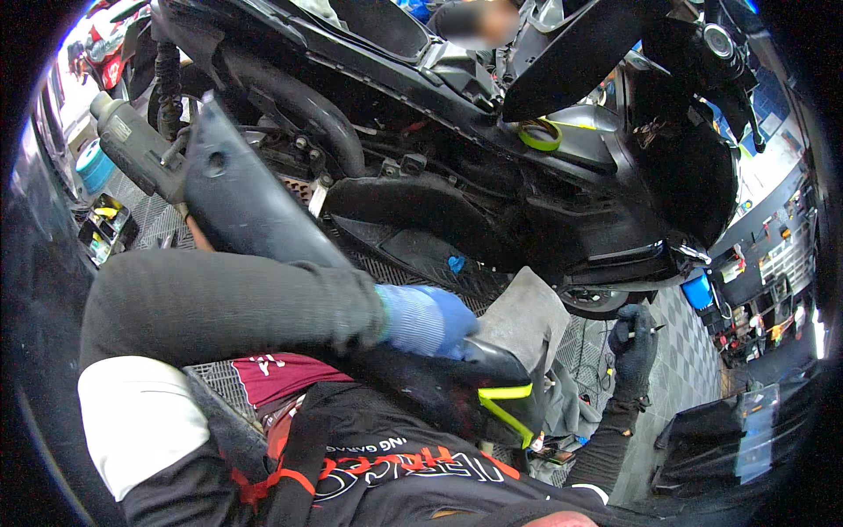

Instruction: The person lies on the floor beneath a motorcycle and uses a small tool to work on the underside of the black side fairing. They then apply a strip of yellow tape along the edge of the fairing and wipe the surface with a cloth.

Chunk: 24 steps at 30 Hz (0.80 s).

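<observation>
Our left hand (430, 321), in a blue glove, grips a long black panel (255, 211) with a yellow stripe. Our right hand (634, 347) pinches a thin tool (648, 330) beside the scooter (527, 176).

Motorcycle repair workshop. A scooter (492, 158) stands partly stripped of its panels, over a grated tile floor (685, 360); a parts tray (105, 230) lies at left, and tools hang along the wall (773, 237) at right.

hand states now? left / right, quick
Left hand, blue glove: closed on the dark scooter body panel.
Right hand, black glove: closed around a thin pen-like tool; exact kind cannot be told.
</observation>
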{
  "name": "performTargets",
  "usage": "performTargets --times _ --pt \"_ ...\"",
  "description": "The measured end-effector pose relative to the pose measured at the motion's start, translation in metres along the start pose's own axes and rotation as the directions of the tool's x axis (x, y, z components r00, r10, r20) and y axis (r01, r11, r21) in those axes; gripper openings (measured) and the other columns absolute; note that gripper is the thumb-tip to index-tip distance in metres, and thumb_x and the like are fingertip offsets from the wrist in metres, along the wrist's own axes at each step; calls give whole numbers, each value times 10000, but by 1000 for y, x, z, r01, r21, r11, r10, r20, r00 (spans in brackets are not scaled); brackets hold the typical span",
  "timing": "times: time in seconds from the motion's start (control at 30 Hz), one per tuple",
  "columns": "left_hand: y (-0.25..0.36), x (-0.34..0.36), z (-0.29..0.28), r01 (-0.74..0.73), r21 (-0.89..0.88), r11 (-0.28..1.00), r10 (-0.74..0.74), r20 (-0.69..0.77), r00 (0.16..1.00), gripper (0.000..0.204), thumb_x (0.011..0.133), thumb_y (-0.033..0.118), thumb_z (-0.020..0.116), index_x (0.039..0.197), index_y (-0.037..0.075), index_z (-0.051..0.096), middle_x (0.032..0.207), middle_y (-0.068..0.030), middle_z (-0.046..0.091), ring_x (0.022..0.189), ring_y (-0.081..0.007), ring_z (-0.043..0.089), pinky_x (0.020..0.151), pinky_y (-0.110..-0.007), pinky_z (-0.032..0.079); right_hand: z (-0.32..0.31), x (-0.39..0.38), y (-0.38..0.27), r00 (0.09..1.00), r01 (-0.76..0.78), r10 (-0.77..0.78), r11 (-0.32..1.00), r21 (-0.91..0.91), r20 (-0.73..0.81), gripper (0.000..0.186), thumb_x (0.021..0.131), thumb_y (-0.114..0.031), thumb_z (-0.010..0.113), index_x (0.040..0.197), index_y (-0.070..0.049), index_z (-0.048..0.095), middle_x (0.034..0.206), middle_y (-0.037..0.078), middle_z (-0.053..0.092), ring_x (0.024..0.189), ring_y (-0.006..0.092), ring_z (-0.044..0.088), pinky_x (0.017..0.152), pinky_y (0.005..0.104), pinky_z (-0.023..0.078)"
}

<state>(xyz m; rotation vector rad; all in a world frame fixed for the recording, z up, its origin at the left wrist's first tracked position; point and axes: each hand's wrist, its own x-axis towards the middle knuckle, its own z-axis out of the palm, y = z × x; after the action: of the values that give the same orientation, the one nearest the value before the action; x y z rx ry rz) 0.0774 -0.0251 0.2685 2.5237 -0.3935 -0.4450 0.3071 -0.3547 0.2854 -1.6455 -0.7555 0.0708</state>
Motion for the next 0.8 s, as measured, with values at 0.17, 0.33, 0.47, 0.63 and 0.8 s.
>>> performTargets --times 0.17,0.33,0.47,0.63,0.8 --pt "8 -70 -10 30 -26 999 -35 -183 982 444 988 531 542 1089 110 638 928 -215 697 904 -450 672 772 -539 524 -39 6 -13 999 -32 30 989 -141 -17 345 1060 -365 501 950 -63 626 581 -39 389 454 61 342 425 247 264" --pt "14 -122 -19 91 41 995 -76 -282 956 498 981 574 547 1024 83 621 873 -215 678 841 -456 662 695 -524 523 -85 3 -18 995 -84 73 979 -188 -65 384 1073 -423 475 1016 -71 619 627 -37 433 486 67 387 433 245 295" --pt "13 -162 -30 40 54 998 -8 -488 873 458 969 536 587 922 81 613 728 -209 631 775 -462 649 653 -523 504 -108 -8 4 979 -100 71 984 -147 -190 388 1068 -439 484 1012 -76 608 645 -44 449 485 63 392 425 238 289" --pt "10 -213 -39 144 -94 985 -170 -656 735 380 919 407 713 869 47 602 710 -189 579 677 -386 627 609 -426 474 -98 -19 55 980 -128 115 989 -70 -162 377 1071 -425 488 1009 -76 614 626 -43 451 455 67 370 412 246 282" --pt "0 -248 -20 107 -348 931 -358 -820 446 318 921 305 708 870 2 626 692 -61 589 679 -121 561 635 -336 468 -64 -33 77 949 -222 215 975 -2 -229 412 1054 -419 487 973 -35 616 607 -25 465 472 91 410 431 265 319"
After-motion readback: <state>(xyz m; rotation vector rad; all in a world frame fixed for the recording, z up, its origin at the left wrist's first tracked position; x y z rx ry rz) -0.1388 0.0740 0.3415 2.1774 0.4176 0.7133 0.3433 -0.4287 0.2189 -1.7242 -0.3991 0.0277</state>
